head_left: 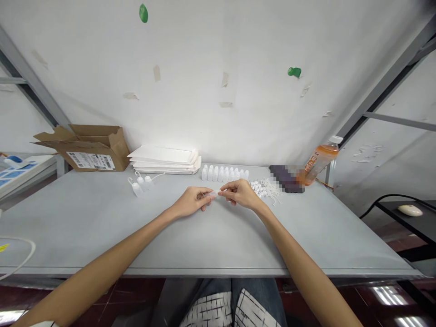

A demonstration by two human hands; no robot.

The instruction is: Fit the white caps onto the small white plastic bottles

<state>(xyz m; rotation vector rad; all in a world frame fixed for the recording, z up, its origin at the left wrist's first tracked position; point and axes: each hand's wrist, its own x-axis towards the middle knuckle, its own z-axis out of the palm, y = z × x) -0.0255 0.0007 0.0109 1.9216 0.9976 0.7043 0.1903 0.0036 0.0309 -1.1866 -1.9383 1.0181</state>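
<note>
Near the middle of the grey table, my left hand grips a small translucent white bottle lying on its side. The fingertips of my right hand pinch the bottle's right end, where a small white part is mostly hidden. Behind my hands stands a row of small white bottles. Just right of my right hand lies a pile of small white caps with thin curved strips. Several capped bottles with curved strips lie or stand to the left.
An open cardboard box and a stack of white envelopes are at the back left. A dark, partly pixelated object and a leaning orange drink bottle are at the back right. The table's front edge runs below my forearms.
</note>
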